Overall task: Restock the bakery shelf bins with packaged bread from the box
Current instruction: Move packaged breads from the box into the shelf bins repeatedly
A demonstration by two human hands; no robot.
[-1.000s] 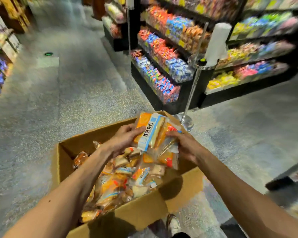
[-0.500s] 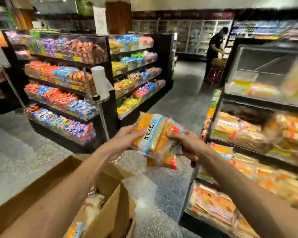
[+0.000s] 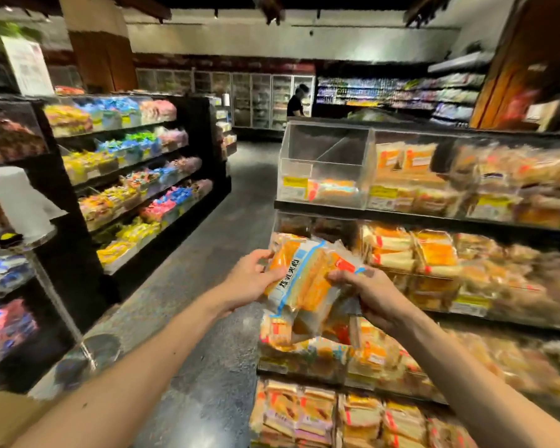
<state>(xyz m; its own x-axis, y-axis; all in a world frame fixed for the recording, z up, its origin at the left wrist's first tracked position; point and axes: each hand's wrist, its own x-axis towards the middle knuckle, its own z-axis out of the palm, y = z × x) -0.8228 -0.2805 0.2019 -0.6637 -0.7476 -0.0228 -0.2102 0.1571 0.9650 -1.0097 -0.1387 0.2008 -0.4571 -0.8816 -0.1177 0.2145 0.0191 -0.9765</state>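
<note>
- The person has swung round from the box (image 3: pixel 0 415). A second ago both hands were down over it, among the packets. Now only a cardboard corner shows at the lower left, and the bakery shelf (image 3: pixel 434 218) fills the right side of the view.
- The bread packets (image 3: pixel 304 279) have come along with the turn. It is the same small bundle of clear wrappers with orange-and-white slices, one with a blue-edged label facing up. It is now held just in front of the shelf's left end, not yet in any bin.
- The left hand (image 3: pixel 249 281) grips the bundle's left side, thumb on top and fingers curled beneath.
- The right hand (image 3: pixel 374 295) is clamped on the right side in the same way, with a couple of looser packets hanging below it. Neither grip looks to have shifted during the turn.
- On the top tier, the clear bin (image 3: pixel 324 163) at the left end is nearly bare, with only a thin layer at the bottom. Its neighbours and the tiers below look well filled.
- To my eye the pick-up is done and the carry is nearly over, so placing is what remains. That near-empty bin seems the likeliest target, which would mean lifting the bundle over its front lip.
- The dangling packets look the likeliest to slip on the way up.
- The sweet racks (image 3: pixel 126 176) now sit off to the left, and a worker (image 3: pixel 296 101) stands far down the back, well apart.
</note>
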